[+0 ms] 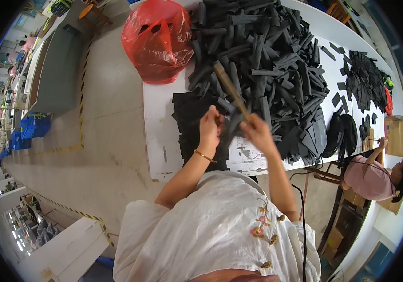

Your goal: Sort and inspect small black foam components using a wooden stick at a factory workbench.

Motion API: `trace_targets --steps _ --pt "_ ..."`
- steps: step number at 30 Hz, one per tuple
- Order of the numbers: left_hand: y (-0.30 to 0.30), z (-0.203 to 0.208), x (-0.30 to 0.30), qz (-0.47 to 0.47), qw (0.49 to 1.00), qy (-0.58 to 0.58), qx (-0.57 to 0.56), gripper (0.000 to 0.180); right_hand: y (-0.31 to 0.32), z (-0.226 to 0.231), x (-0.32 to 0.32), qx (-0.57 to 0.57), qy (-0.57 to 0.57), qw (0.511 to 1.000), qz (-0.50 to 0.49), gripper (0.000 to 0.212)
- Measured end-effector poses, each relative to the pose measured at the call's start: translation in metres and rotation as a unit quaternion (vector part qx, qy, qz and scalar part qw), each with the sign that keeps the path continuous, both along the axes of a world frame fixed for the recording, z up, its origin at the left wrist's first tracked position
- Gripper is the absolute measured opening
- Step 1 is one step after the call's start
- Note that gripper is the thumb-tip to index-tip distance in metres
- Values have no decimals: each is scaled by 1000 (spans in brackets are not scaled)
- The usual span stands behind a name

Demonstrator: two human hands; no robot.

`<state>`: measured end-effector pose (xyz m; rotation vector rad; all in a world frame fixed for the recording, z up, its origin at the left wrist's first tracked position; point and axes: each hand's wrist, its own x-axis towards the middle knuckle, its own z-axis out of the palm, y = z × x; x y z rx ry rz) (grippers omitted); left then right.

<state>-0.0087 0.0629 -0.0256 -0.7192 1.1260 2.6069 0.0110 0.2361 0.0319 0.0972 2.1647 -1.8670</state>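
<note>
My right hand (pixel 257 132) is closed around one end of a flat brown wooden stick (pixel 230 87), which slants up and left over black pieces. Motion blurs the stick slightly. Left of it, my left hand (pixel 212 128) has its fingers curled together; whether they pinch anything is hidden. A blurred dark strip (pixel 232 126) shows between the two hands. Beneath my left hand lies a layer of flat black pieces (pixel 189 120) at the table's near left. Beyond both hands spreads a large heap of curled black strips (pixel 262 56).
A red plastic bag (pixel 159 44) sits at the white table's (pixel 161 152) far left corner. More black scraps (pixel 363 80) lie at the right, past black coiled bands (pixel 341 134). A person in pink (pixel 370 176) sits at the right end. A black cable (pixel 303 225) hangs beside my right arm.
</note>
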Motion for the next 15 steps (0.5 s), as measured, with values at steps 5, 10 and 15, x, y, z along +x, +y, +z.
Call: trace_targets --steps 5,10,15 --pt "-48 -22 -29 -14 805 208 -556 17 96 30 -83 280 214 888 -295 37" --pt "-60 -54 -62 -161 572 365 -716 16 92 -20 -58 206 142 948 -198 24" --pt "-77 -64 -71 -213 695 268 -632 11 64 -7 -9 366 218 905 -1 15"
